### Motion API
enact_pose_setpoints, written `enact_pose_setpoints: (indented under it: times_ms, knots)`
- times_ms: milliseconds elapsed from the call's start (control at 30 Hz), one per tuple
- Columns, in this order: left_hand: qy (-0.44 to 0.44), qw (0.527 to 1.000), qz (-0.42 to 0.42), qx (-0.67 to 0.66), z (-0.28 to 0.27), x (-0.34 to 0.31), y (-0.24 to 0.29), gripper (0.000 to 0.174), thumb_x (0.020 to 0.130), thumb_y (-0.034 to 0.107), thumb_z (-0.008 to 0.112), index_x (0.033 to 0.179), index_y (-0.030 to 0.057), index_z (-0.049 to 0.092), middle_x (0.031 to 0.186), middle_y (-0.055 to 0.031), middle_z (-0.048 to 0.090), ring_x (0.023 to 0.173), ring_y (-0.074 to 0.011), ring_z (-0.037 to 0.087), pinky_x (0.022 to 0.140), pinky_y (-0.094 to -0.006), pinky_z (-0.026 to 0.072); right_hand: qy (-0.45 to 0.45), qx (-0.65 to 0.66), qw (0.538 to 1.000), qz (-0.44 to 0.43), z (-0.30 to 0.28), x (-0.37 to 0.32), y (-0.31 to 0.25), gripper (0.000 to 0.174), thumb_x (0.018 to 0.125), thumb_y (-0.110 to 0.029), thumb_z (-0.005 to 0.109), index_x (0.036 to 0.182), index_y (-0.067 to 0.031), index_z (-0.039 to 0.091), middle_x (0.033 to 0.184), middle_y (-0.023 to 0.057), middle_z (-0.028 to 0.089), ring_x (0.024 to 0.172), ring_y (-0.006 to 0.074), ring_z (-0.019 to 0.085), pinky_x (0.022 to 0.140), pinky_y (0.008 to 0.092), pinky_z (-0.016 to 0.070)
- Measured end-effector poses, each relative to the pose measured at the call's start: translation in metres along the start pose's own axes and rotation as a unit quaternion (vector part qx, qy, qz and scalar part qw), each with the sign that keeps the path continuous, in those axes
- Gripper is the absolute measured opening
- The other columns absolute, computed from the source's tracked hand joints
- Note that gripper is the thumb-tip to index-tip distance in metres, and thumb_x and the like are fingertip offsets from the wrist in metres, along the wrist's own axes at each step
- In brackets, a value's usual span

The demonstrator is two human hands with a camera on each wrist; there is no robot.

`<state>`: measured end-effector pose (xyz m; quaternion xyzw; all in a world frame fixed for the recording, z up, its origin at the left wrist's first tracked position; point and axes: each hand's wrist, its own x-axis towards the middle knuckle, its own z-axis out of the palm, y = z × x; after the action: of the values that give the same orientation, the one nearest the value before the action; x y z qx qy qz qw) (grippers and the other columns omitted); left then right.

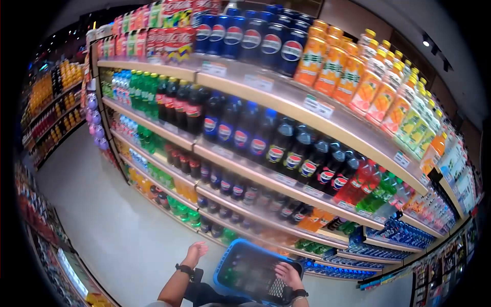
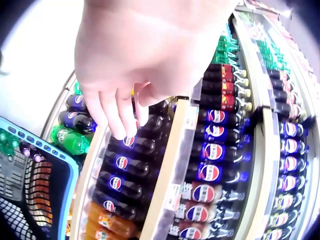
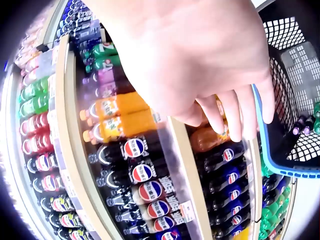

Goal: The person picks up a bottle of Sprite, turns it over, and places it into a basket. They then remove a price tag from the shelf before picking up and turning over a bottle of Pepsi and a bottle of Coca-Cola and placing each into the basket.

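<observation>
Low in the head view is a black shopping basket with a blue rim [image 1: 221,263]. My left hand [image 1: 196,253] is beside its left edge, fingers loosely extended and holding nothing. Over the basket's right side, my right hand [image 1: 289,275] has its fingers relaxed and nothing in them. In the right wrist view, the fingers of that hand [image 3: 200,60] overlap the basket's blue rim [image 3: 264,132]. Green bottles [image 2: 7,142] and dark ones with purple caps lie in the basket. The left wrist view has my left hand [image 2: 145,55] in front of shelved Pepsi bottles [image 2: 120,162].
A tall shelf unit [image 1: 255,158] of drinks curves across in front. Pepsi cans [image 1: 250,38] and orange cans [image 1: 327,64] line its top; cola bottles [image 1: 240,130] fill the tier below. Grey floor [image 1: 97,189] runs along the left, with more shelves [image 1: 56,97] beyond.
</observation>
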<state>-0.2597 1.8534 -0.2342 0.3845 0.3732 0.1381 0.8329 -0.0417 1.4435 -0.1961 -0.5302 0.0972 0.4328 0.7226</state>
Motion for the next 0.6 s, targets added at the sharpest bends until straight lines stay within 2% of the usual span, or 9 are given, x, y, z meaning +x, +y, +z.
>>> enact_pose_setpoints:
  times_ms: [100, 133, 200, 267, 300, 333, 400, 500, 600]
  knots:
    - [0.026, 0.997, 0.023, -0.066, -0.049, 0.008, 0.01, 0.037, 0.084, 0.008, 0.039, 0.118, 0.0014, 0.053, 0.102, -0.0143, 0.061, 0.093, -0.0229, 0.06, 0.084, -0.0353, 0.0468, 0.024, -0.021, 0.999, -0.029, 0.066, 0.008, -0.011, 0.031, 0.095, -0.029, 0.044, 0.114, -0.0063, 0.053, 0.117, 0.0127, 0.06, 0.104, 0.0259, 0.058, 0.087, 0.0405, 0.048]
    - [0.057, 0.996, -0.009, -0.065, -0.064, 0.006, 0.017, 0.037, 0.084, 0.008, 0.04, 0.118, 0.002, 0.053, 0.101, -0.0136, 0.061, 0.093, -0.0228, 0.059, 0.084, -0.035, 0.0467, 0.042, -0.022, 0.998, -0.047, 0.089, 0.016, -0.009, 0.031, 0.096, -0.03, 0.043, 0.112, -0.0062, 0.054, 0.115, 0.0119, 0.061, 0.104, 0.0254, 0.058, 0.087, 0.0394, 0.0478]
    - [0.107, 0.99, -0.075, -0.047, -0.09, 0.011, 0.048, 0.038, 0.083, 0.008, 0.04, 0.118, 0.0031, 0.054, 0.101, -0.0122, 0.061, 0.092, -0.0224, 0.059, 0.084, -0.0343, 0.0465, 0.043, -0.016, 0.997, -0.066, 0.145, 0.036, 0.002, 0.031, 0.096, -0.035, 0.044, 0.1, -0.0077, 0.06, 0.113, 0.0101, 0.062, 0.105, 0.0242, 0.057, 0.09, 0.0383, 0.0449]
    - [0.076, 0.994, -0.064, -0.037, -0.122, 0.009, 0.076, 0.038, 0.082, 0.007, 0.041, 0.117, 0.006, 0.056, 0.1, -0.0091, 0.061, 0.09, -0.0209, 0.059, 0.081, -0.0327, 0.047, -0.035, 0.043, 0.991, -0.126, 0.198, 0.048, 0.03, 0.031, 0.095, -0.037, 0.048, 0.089, -0.0091, 0.059, 0.113, 0.0095, 0.062, 0.107, 0.0244, 0.055, 0.091, 0.0384, 0.0438]
    - [0.054, 0.997, -0.044, -0.024, -0.136, 0.01, 0.1, 0.037, 0.082, 0.007, 0.041, 0.116, 0.0064, 0.056, 0.099, -0.0085, 0.062, 0.089, -0.0205, 0.059, 0.08, -0.0325, 0.0473, 0.007, 0.039, 0.991, -0.13, 0.242, 0.051, 0.039, 0.031, 0.094, -0.037, 0.051, 0.077, -0.011, 0.053, 0.111, 0.0096, 0.062, 0.107, 0.0246, 0.055, 0.092, 0.0393, 0.0432]
    - [0.031, 0.999, -0.025, -0.011, -0.147, 0.01, 0.121, 0.037, 0.082, 0.007, 0.041, 0.115, 0.0068, 0.057, 0.098, -0.0079, 0.062, 0.089, -0.0201, 0.059, 0.079, -0.0323, 0.0475, 0.021, 0.07, 0.99, -0.116, 0.289, 0.051, 0.047, 0.032, 0.093, -0.036, 0.053, 0.072, -0.0115, 0.047, 0.105, 0.0108, 0.062, 0.101, 0.024, 0.056, 0.09, 0.0382, 0.0436]
    - [0.01, 0.997, 0.015, 0.071, -0.174, 0.015, 0.155, 0.028, 0.087, 0.01, 0.044, 0.111, 0.0069, 0.059, 0.092, -0.0056, 0.063, 0.086, -0.016, 0.059, 0.077, -0.029, 0.0471, -0.016, 0.004, 0.991, -0.137, 0.361, 0.062, 0.077, 0.033, 0.093, -0.035, 0.054, 0.071, -0.0108, 0.046, 0.095, 0.0106, 0.061, 0.091, 0.0224, 0.057, 0.085, 0.0352, 0.0461]
    - [-0.036, 0.986, 0.065, 0.148, -0.192, 0.039, 0.191, 0.023, 0.092, 0.015, 0.044, 0.107, 0.0076, 0.059, 0.09, -0.0044, 0.064, 0.083, -0.0135, 0.06, 0.077, -0.0268, 0.0463, -0.043, -0.229, 0.961, -0.145, 0.413, 0.121, 0.135, 0.03, 0.097, -0.03, 0.048, 0.075, -0.0108, 0.05, 0.078, 0.0035, 0.056, 0.073, 0.0152, 0.053, 0.065, 0.0297, 0.0449]
    - [-0.051, 0.98, 0.112, 0.154, -0.181, 0.05, 0.219, 0.022, 0.094, 0.019, 0.046, 0.106, 0.0074, 0.06, 0.092, -0.0043, 0.064, 0.084, -0.0125, 0.059, 0.078, -0.0265, 0.0458, -0.091, -0.32, 0.936, -0.112, 0.486, 0.106, 0.12, 0.03, 0.099, -0.028, 0.043, 0.078, -0.0103, 0.054, 0.074, 0.0013, 0.053, 0.069, 0.0131, 0.05, 0.062, 0.0295, 0.0422]
